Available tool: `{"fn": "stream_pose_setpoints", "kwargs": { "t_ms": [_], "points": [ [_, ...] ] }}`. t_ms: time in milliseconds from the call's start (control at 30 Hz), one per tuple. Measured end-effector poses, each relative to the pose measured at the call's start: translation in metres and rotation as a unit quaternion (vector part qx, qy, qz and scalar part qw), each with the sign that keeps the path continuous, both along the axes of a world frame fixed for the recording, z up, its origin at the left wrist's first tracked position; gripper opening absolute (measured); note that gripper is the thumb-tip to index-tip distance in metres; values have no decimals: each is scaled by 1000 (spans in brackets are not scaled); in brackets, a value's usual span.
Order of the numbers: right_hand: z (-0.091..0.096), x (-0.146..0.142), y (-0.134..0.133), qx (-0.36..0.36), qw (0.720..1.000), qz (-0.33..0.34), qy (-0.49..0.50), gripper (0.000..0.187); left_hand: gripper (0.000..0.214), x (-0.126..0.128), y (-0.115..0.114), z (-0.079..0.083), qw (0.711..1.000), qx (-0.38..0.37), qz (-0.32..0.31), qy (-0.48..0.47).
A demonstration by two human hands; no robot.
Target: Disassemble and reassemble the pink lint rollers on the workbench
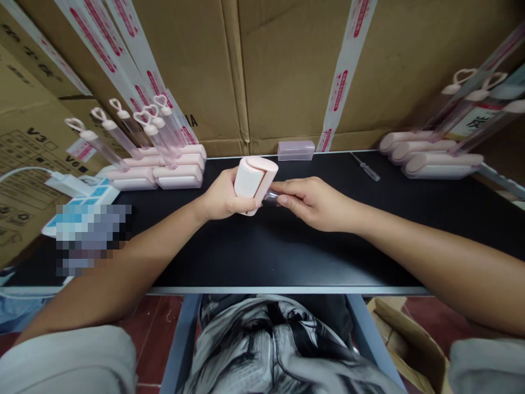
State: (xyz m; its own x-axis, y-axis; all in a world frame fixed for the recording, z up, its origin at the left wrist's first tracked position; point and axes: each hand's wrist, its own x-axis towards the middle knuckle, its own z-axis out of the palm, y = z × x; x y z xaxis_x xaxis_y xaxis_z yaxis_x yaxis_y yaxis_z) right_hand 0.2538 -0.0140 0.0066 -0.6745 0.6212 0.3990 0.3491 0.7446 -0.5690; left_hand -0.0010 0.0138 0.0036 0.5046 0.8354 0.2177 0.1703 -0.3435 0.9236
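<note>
My left hand [223, 198] is closed around a pink-and-white oval plastic head [250, 183], tilted above the black table. A narrow brown-orange strip shows along a gap in its side. My right hand [314, 202] pinches a short clear piece [271, 196] between thumb and fingers, against the right side of the head. Whether this piece is a tube or a tool handle cannot be made out. Similar pink heads [180, 176] with upright clear tubes and heart-shaped loops stand in a group at the left.
More assembled pink pieces [443, 164] stand at the right. A small screwdriver [367, 167] and a translucent lilac block [296, 150] lie at the back. Cardboard [287, 71] walls the table's rear. A white-and-blue power strip [88, 202] sits left; an open carton [410, 339] is below right.
</note>
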Motion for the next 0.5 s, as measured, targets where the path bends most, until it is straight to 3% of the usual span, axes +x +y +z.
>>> {"fn": "stream_pose_setpoints", "kwargs": {
  "t_ms": [167,333,500],
  "points": [
    [-5,-1,0,-83,996,-13,23,39,51,3,4,-2,1000,-16,9,18],
    [-10,-2,4,-206,978,-14,15,38,57,6,8,-9,996,-89,-7,1],
    [-12,-2,10,-283,958,-41,19,35,80,3,19,-18,991,-127,25,-35]
  ]
}}
